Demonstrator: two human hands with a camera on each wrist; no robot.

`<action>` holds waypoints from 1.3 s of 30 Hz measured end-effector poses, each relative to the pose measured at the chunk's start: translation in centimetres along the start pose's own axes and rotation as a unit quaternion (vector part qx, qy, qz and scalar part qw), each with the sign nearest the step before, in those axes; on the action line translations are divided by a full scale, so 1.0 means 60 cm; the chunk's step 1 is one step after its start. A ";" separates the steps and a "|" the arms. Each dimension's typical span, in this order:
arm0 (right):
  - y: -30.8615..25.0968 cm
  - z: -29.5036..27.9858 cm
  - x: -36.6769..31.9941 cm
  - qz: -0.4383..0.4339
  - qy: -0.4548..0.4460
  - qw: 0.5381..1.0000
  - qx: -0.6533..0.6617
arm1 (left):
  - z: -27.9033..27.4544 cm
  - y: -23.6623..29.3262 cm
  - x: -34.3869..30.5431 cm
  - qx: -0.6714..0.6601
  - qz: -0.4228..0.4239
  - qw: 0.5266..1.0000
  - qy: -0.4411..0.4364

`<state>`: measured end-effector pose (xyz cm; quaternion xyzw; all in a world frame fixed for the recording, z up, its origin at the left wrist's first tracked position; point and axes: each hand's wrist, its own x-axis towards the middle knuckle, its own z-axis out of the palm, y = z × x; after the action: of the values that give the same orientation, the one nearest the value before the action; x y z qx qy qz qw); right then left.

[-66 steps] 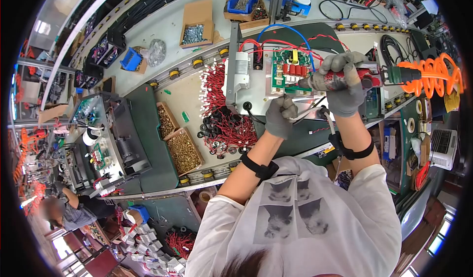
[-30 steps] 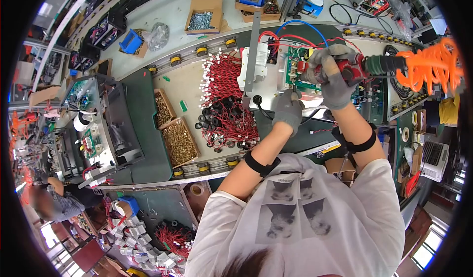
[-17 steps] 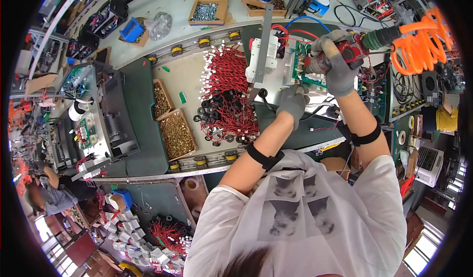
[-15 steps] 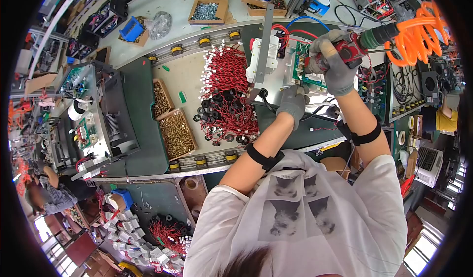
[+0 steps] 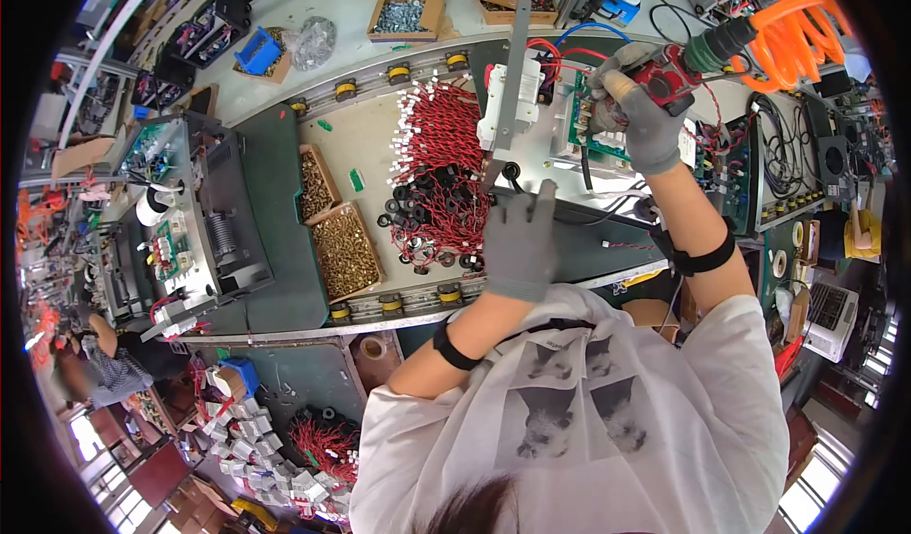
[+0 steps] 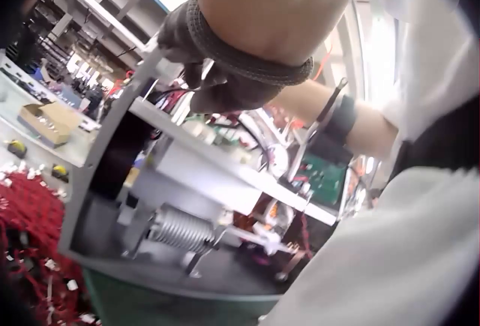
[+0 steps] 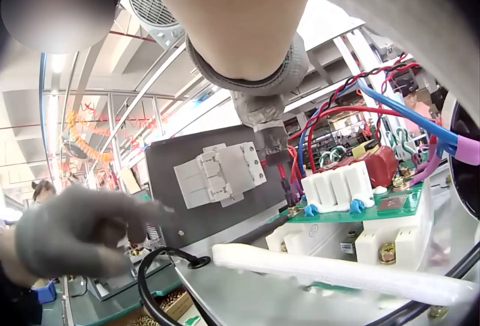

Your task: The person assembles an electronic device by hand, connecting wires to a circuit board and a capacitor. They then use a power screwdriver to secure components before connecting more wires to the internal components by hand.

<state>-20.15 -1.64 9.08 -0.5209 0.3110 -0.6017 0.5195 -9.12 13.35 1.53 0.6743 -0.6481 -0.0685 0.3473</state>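
In the head view my gloved right hand (image 5: 641,116) grips a red air driver (image 5: 667,76), its fingers wrapped round the body. An orange coiled hose (image 5: 792,36) leads off the driver's green rear end. Seen from the right wrist, the driver's nose (image 7: 270,135) and bit point down at the edge of a green circuit board (image 7: 405,204) with white resistors and red parts. My gloved left hand (image 5: 522,240) hovers by the near edge of the metal chassis (image 5: 541,159), fingers spread, holding nothing. A white sleeved cable (image 7: 337,270) crosses before the board.
Left of the chassis lies a heap of red twisted wires (image 5: 441,135) with black rings. Cardboard boxes of brass fasteners (image 5: 346,254) stand farther left. A second chassis (image 5: 204,240) sits at the far left. An upright metal bar (image 5: 517,74) rises from the chassis's left side.
My left hand has left the board's near edge, moving left and toward my body, with its fingers spreading. My right hand still holds the driver over the board, having shifted slightly.
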 end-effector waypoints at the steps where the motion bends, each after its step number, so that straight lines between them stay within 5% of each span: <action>1: 0.003 -0.003 0.000 0.000 0.003 1.000 0.000 | 0.015 -0.023 -0.012 0.047 0.037 0.998 0.001; 5: 0.010 -0.016 0.004 -0.008 -0.006 1.000 -0.011 | 0.040 -0.064 -0.006 0.133 0.130 0.981 0.061; 13: 0.014 -0.021 -0.002 -0.014 0.000 0.999 -0.044 | 0.082 -0.080 0.018 0.182 0.100 0.972 0.114; 16: 0.019 -0.027 0.003 0.023 -0.020 0.998 -0.046 | 0.083 -0.069 0.021 0.194 0.042 0.978 0.060; 19: 0.029 -0.032 0.009 -0.072 -0.027 0.995 -0.060 | 0.048 -0.032 0.059 0.189 -0.143 0.951 -0.198; 22: -0.005 -0.038 -0.005 -0.001 -0.071 0.995 -0.064 | 0.039 -0.026 0.059 0.177 -0.149 0.952 -0.199; 24: -0.007 -0.043 -0.001 -0.118 -0.095 0.988 0.041 | 0.029 -0.034 0.022 0.096 -0.072 0.978 -0.168; 26: -0.067 -0.048 -0.005 -0.154 -0.118 0.980 0.038 | 0.009 -0.018 -0.019 -0.088 -0.150 0.974 -0.144; 27: -0.116 -0.053 -0.017 -0.068 -0.175 0.980 0.061 | 0.011 -0.022 -0.028 -0.088 -0.143 0.975 -0.147; 28: -0.133 -0.051 -0.019 -0.172 -0.147 0.973 0.044 | 0.016 -0.033 -0.036 -0.272 -0.166 0.916 -0.244; 29: -0.155 -0.074 -0.027 -0.169 -0.151 0.974 0.012 | 0.017 -0.037 -0.039 -0.442 -0.182 0.813 -0.332; 30: -0.177 -0.102 -0.040 -0.167 -0.155 0.973 -0.021 | 0.006 -0.020 -0.032 -0.441 -0.173 0.814 -0.337; 32: -0.207 -0.111 -0.084 -0.194 -0.047 0.978 0.065 | -0.031 0.044 -0.013 -0.581 -0.244 0.700 -0.337; 34: -0.239 -0.132 -0.126 -0.174 -0.035 0.976 0.124 | -0.031 0.077 -0.003 -0.620 -0.237 0.688 -0.293; 39: -0.244 -0.155 -0.187 -0.218 0.020 0.963 0.159 | 0.015 0.098 0.015 -0.765 -0.286 0.505 -0.279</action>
<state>-34.30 11.34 16.61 -0.4745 0.1006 -0.7523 0.4459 -14.33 12.67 4.44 0.2407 -0.1788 -0.8182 0.4907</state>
